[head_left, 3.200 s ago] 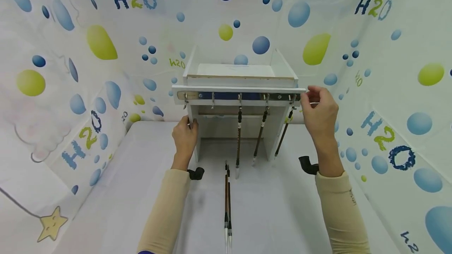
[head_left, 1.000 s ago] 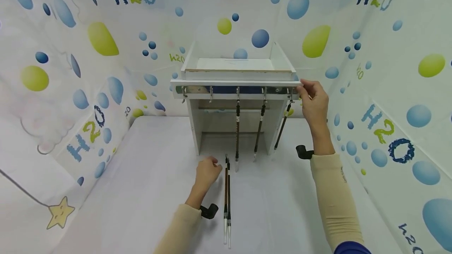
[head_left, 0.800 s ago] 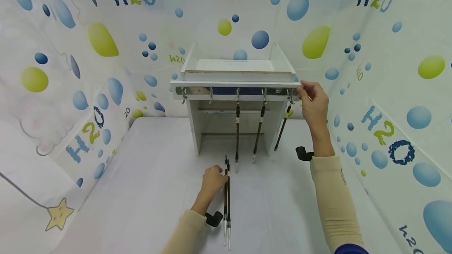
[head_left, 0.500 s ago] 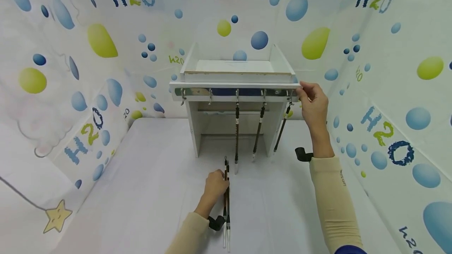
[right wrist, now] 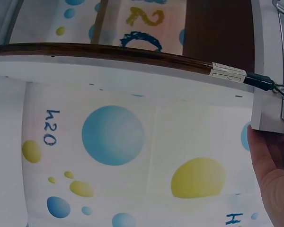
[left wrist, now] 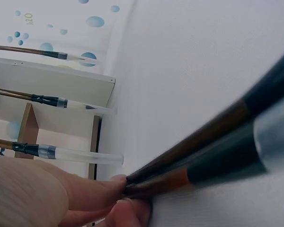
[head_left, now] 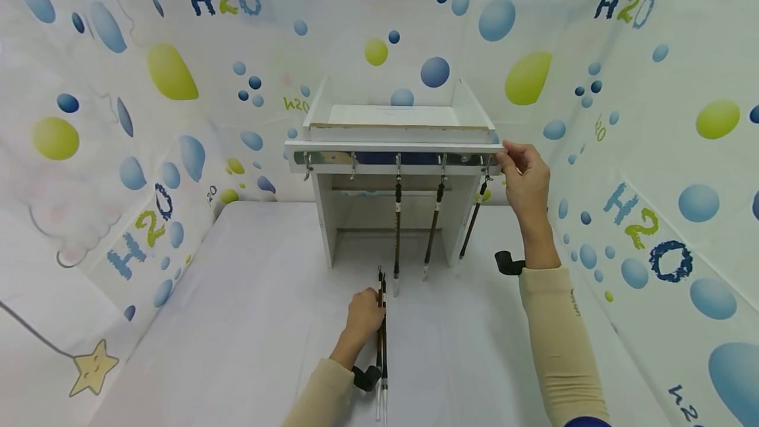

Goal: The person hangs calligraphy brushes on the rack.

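Two calligraphy brushes point(head_left: 385, 348) with brown handles and clear tip covers lie side by side on the white table. My left hand point(head_left: 364, 315) pinches their handles; in the left wrist view, both brushes point(left wrist: 180, 146) run out from between the thumb and fingers. A white rack point(head_left: 323, 216) stands behind, its front rail point(head_left: 379, 147) carrying several metal hooks. From the hooks on the middle and right hang a middle brush point(head_left: 398, 229), another brush point(head_left: 435, 229) and a right-hand brush point(head_left: 472, 223). My right hand point(head_left: 528, 176) grips the right end of the rail.
Two hooks, the far-left hook point(head_left: 307, 167) and its neighbour point(head_left: 352, 165), bear nothing. An open-topped tray section point(head_left: 400, 129) sits above the rail. Printed white sheeting point(head_left: 267, 71) stands behind and on both sides of the table point(head_left: 255, 282).
My left hand has left the rack's left side, come down to the two brushes on the table and taken hold of them. The right hand stays on the rail's end.
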Motion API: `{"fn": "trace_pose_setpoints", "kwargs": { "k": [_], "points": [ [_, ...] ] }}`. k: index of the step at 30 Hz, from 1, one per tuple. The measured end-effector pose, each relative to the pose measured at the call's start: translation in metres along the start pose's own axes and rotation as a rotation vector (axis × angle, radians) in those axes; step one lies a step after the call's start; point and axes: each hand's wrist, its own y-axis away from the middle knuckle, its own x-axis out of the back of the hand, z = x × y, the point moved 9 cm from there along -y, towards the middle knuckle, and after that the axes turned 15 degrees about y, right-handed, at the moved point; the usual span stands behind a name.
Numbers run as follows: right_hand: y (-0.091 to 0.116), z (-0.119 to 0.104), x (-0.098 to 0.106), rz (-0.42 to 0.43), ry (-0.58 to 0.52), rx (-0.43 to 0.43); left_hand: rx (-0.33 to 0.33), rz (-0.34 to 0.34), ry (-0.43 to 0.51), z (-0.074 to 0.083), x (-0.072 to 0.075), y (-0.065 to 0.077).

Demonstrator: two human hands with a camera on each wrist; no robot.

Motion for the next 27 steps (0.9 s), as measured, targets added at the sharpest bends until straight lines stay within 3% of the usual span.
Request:
{"fn": "trace_pose_setpoints", "kwargs": {
  "k": [17, 27],
  "points": [
    [0.001, 0.001, -0.001, -0.003, 0.000, -0.009, 0.112, -0.004, 0.142, -0.010, 0.003, 0.005],
    [0.001, -0.001, 0.000, -0.003, 0.014, -0.006, 0.078, 0.059, 0.154, -0.006, 0.018, -0.002]
  ]
}}
